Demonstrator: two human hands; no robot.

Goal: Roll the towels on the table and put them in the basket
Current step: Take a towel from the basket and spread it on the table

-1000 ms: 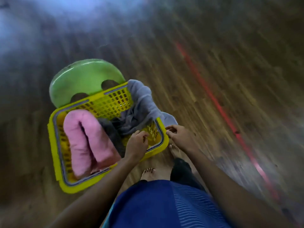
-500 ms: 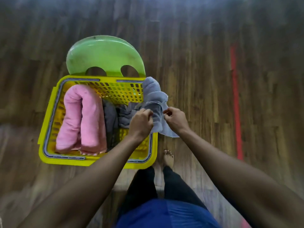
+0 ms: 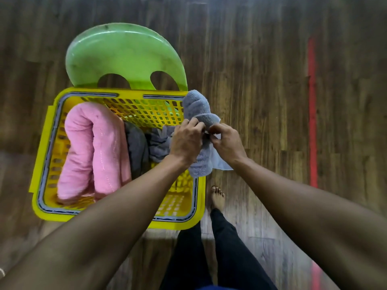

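A yellow plastic basket [image 3: 52,130] stands on a green chair [image 3: 123,53]. Inside it, at the left, lies a rolled pink towel [image 3: 94,149] bent in a U, and beside it a dark grey towel [image 3: 136,145]. A light grey-blue towel [image 3: 196,105] hangs over the basket's right rim, partly inside and partly outside. My left hand [image 3: 186,141] and my right hand [image 3: 227,143] both pinch this towel close together above the rim. The towel's lower end [image 3: 201,166] droops below my hands.
The floor [image 3: 261,80] is dark wood planks with a red tape line [image 3: 312,114] running along the right. My bare foot [image 3: 217,197] and black trouser legs stand just right of the basket's near corner.
The camera swung from a tilted, blurred view to a steady one over the basket. My hands rose from the basket's near rim and came together on the grey-blue towel.
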